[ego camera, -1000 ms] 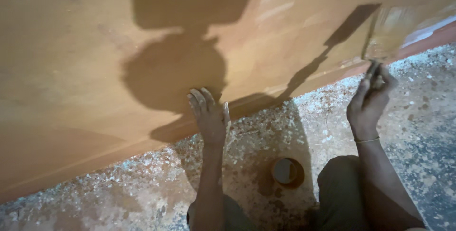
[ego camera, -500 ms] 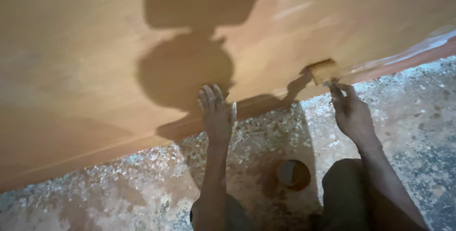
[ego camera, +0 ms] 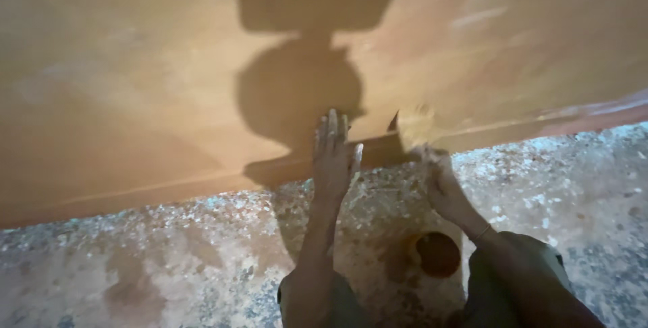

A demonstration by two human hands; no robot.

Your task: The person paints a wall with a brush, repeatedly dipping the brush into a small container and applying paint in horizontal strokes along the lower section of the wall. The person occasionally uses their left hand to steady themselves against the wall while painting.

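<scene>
Head view, read left to right. A large orange-brown wooden board (ego camera: 135, 98) fills the upper part of the frame, its lower edge running across the speckled concrete floor (ego camera: 135, 267). The shadow of the person's head and camera falls on the board above the hands.

Left hand (ego camera: 332, 156): flat and open, fingers extended and together, palm pressed on the floor with the fingertips reaching the board's lower edge. Its grip holds nothing; it appears to brace the body or steady the board.

Right hand (ego camera: 439, 179): closed around a small light-coloured object, most likely a brush or applicator (ego camera: 413, 127), whose blurred end lies on the board just above the grip and just to the right of the left fingertips. The blur hides how tightly the fingers close and what the object exactly is.

Below the right-hand grip, near the wrist and between the knees, a small round container (ego camera: 435, 254) with a dark inside stands on the floor, apart from both hands.

Step in hand, as a judgement: working the board's surface near its lower edge with the held tool. The next move seems to call for an even stroke along the board while the left hand keeps its support.
</scene>
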